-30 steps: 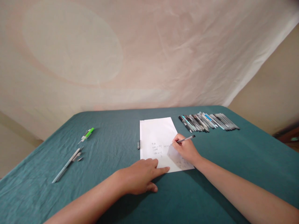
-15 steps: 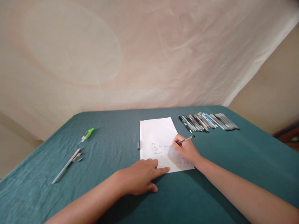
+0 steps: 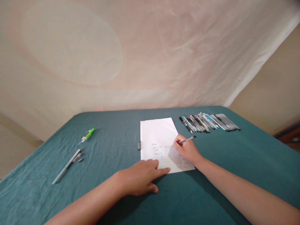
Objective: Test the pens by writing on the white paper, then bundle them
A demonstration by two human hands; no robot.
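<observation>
A white sheet of paper (image 3: 157, 131) lies on the green cloth, with several short lines of dark handwriting on its lower half. My right hand (image 3: 185, 150) rests on the paper's right side and pinches a pen (image 3: 187, 139), its tip down at the writing and its dark end pointing up to the right. My left hand (image 3: 145, 177) lies over the paper's lower left edge, index finger stretched out along the near edge and thumb apart on the cloth. Nothing is held in it. A small dark piece, maybe a pen cap (image 3: 139, 146), sits beside the paper's left edge.
Several pens (image 3: 206, 122) lie side by side in a row at the back right. A bright green pen or marker (image 3: 89, 134) is on the left. Nearer are a long pale pen (image 3: 67, 166) and small loose pieces (image 3: 79, 157). A hanging cloth (image 3: 145, 62) stands behind the table (image 3: 112, 131).
Very little differs. My right hand with the pen has shifted very slightly on the paper; my left hand stays where it was.
</observation>
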